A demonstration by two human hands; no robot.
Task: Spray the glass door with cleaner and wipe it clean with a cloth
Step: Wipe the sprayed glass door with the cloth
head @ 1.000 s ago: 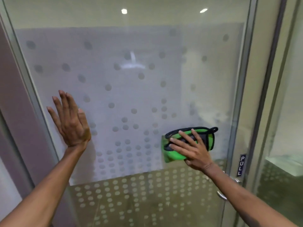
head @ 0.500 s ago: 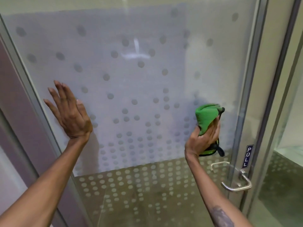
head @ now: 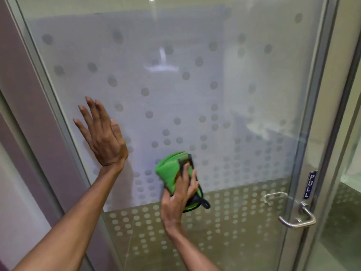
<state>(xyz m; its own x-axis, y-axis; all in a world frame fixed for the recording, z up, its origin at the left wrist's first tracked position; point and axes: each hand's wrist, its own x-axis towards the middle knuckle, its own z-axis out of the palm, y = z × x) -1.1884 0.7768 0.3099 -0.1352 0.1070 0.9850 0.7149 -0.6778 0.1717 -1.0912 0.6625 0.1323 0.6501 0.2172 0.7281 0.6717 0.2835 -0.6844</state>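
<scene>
wiping | right hand (head: 180,194) pressing cloth (head: 170,173) flat on glass door (head: 244,94), fingers clamped on it | left hand (head: 103,135) splayed, bracing | unwiped glass lying rightward

A frosted, dotted glass door (head: 195,94) fills the frame. A flat left hand (head: 103,137) rests left of centre; a green cloth (head: 170,173) presses against it lower centre.

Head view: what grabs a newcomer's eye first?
The bright green cloth, pressed to the dotted frosted glass door low at centre by the right hand. Next, the left hand spread flat on the glass near the left frame. At lower right, a metal lever handle under a blue PULL sign.
</scene>
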